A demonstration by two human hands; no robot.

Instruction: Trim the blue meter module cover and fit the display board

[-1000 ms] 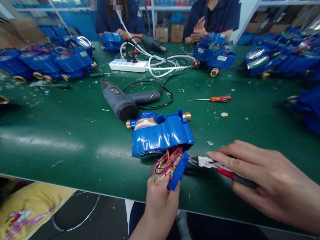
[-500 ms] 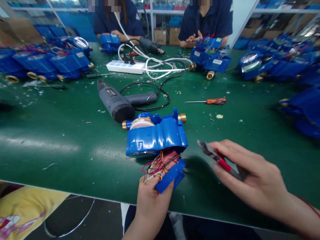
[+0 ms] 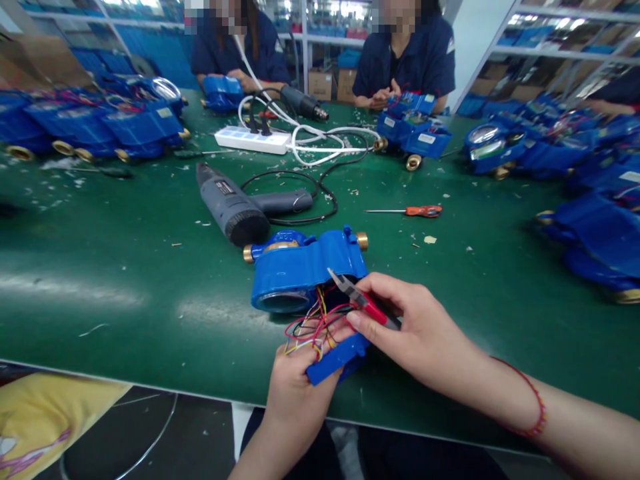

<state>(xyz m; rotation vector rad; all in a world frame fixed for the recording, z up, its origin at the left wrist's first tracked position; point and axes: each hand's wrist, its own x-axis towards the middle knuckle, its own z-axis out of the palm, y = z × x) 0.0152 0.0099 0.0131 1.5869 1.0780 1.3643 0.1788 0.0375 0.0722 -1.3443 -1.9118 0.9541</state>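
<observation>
A blue water meter [image 3: 303, 273] with brass pipe ends lies on the green table in front of me. Thin red, yellow, white and black wires [image 3: 320, 323] run out of its opening. My left hand [image 3: 303, 393] is closed around a blue plastic cover [image 3: 336, 360], its fingers among the wires. Red-handled cutting pliers [image 3: 367, 303] are gripped in my right hand [image 3: 415, 327]. Their jaws rest over the meter's opening, just above the wires; whether they touch anything I cannot tell.
Behind the meter lies a grey heat gun [image 3: 233, 203], with a white power strip [image 3: 253, 139] and tangled cables beyond. An orange screwdriver [image 3: 423, 211] lies to the right. More blue meters stand at left [image 3: 115, 123] and right [image 3: 595, 233]. Two people [image 3: 405, 60] sit opposite.
My right hand has brought the pliers leftward, from beside the meter to over its opening and the wires. My left hand keeps its hold on the cover.
</observation>
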